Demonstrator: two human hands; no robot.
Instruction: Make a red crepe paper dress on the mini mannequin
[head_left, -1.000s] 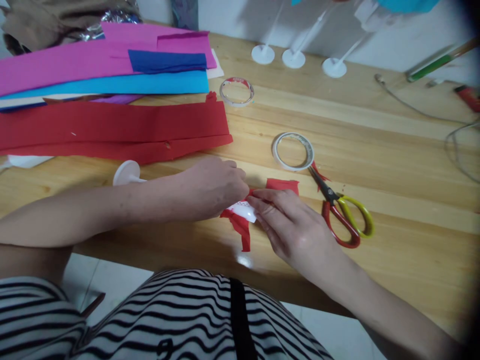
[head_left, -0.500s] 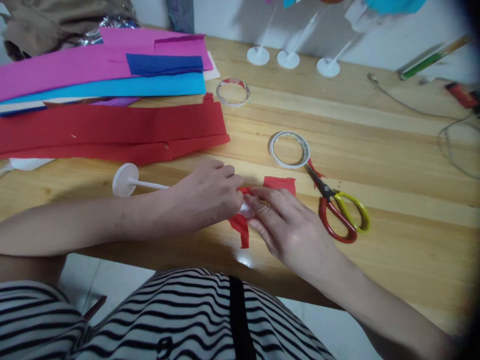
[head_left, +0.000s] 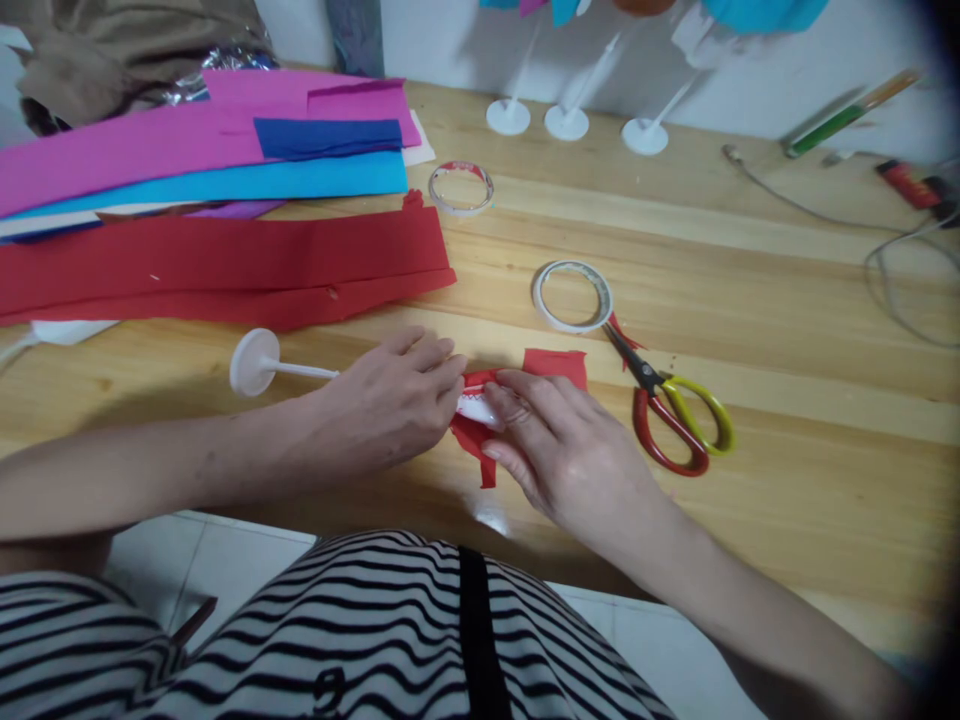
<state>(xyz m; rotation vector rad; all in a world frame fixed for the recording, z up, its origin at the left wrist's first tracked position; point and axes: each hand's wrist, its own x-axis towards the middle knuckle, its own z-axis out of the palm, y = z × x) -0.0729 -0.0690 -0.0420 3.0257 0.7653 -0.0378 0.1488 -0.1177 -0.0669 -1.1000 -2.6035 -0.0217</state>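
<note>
The surface (head_left: 810,400) has its front edge close by your body, with wood stretching right past the scissors (head_left: 647,374) and red sheets (head_left: 247,255) bounding the left. Between your hands lies the white piece (head_left: 474,406), zigzag-marked, red paper above and below. Your right hand (head_left: 581,445) has its fingers pinching one end; your left hand's (head_left: 397,400) grip you cannot tell.
</note>
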